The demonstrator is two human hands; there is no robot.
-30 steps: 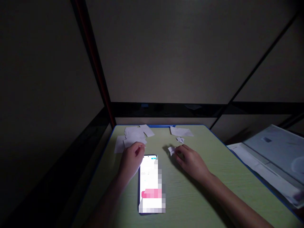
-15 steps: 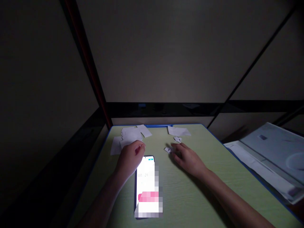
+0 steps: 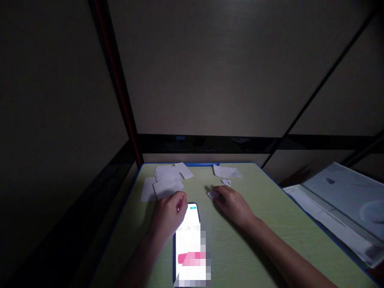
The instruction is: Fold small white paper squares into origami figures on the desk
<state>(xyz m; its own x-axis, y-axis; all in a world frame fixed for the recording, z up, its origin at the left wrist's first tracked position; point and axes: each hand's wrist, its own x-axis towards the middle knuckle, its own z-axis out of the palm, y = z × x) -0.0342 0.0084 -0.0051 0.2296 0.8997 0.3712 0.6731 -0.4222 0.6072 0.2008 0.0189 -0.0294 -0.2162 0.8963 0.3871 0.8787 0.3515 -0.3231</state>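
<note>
My right hand (image 3: 232, 202) has its thumb and fingers closed on a small folded white paper (image 3: 212, 195) at the middle of the green table. Another small folded paper (image 3: 226, 182) lies just beyond its fingers. My left hand (image 3: 171, 210) is curled closed beside the top left of a lit phone (image 3: 187, 240); whatever its fingers hold, if anything, is hidden. The phone lies face up and shows a timer. Beyond my left hand are several overlapping white paper sheets (image 3: 168, 177), some with torn edges.
A white paper piece (image 3: 227, 172) lies near the far right of the blue-edged table (image 3: 270, 224). A dark-banded panel wall (image 3: 204, 80) rises behind it. Right of the table stands a pale box-like object (image 3: 345, 204) with papers along its side.
My right hand's fingers have closed on the small folded paper they were beside. My left hand stays curled, slightly lower in view. The whole view has shifted a little.
</note>
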